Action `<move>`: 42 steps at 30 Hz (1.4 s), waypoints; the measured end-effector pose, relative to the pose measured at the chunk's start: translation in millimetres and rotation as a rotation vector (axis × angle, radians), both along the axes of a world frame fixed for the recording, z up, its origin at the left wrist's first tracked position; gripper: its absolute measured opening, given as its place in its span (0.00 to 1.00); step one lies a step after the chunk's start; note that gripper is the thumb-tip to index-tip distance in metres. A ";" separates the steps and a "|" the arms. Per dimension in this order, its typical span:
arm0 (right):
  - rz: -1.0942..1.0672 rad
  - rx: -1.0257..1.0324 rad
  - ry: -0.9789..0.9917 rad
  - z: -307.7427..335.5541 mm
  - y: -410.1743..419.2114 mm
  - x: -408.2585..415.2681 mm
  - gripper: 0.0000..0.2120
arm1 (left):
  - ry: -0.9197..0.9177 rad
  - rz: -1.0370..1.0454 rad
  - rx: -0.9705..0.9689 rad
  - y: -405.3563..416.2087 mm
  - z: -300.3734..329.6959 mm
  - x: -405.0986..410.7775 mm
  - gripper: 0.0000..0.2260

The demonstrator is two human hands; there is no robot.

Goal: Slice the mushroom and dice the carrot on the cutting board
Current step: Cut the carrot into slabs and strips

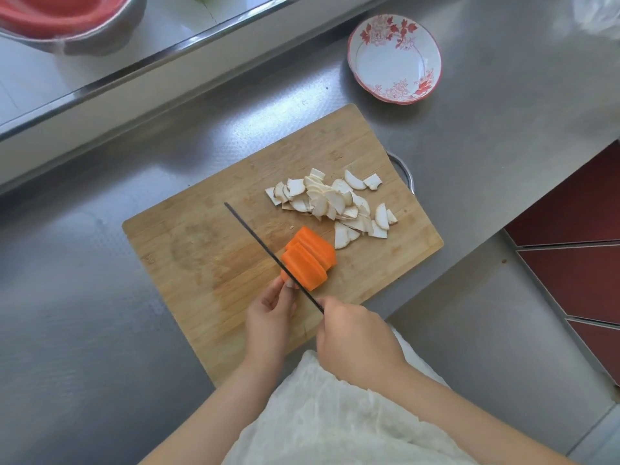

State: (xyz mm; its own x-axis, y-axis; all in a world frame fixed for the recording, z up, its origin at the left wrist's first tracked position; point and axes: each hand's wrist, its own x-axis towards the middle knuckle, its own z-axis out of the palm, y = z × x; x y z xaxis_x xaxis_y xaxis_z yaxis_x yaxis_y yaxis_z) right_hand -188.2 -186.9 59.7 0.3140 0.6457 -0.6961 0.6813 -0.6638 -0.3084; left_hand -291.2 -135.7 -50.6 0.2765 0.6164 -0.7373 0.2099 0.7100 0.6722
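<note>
Right grip [355,344] on knife [268,253], carrot [310,260] sliced

One cutting board [201,250]; one knife [265,248]; one sliced carrot [310,260]; one heap of mushroom slices [335,204], uncountable; one bowl [432,58]; two hands.

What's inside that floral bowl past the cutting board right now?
The floral bowl shows only its bare white inside; no food in it. The mushroom slices and carrot are on the cutting board. Whatever is beneath the bowl is hidden.
</note>
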 end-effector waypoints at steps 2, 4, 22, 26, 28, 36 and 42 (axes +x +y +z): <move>0.000 -0.019 -0.005 0.7 1.9 0.9 0.12 | 0.001 0.021 -0.020 -0.2 1.8 1.1 0.17; 0.001 -0.026 -0.014 2.2 4.7 1.0 0.08 | 0.003 0.043 -0.031 0.0 4.7 3.1 0.14; 0.055 -0.116 -0.084 2.9 20.3 -3.5 0.04 | -0.030 0.090 -0.031 2.9 14.4 3.5 0.05; 0.057 -0.120 -0.085 -0.4 22.3 -3.4 0.03 | -0.031 0.101 -0.029 2.9 11.7 3.4 0.05; 0.054 -0.123 -0.081 -1.7 23.3 -3.5 0.03 | -0.038 0.097 -0.025 3.0 11.4 3.3 0.07; 0.060 -0.115 -0.080 -5.3 23.7 -2.4 0.04 | -0.016 0.091 -0.030 2.5 7.7 2.3 0.07; 0.050 -0.111 -0.087 -9.1 23.0 -2.8 0.03 | -0.032 0.107 -0.042 0.6 5.7 2.0 0.12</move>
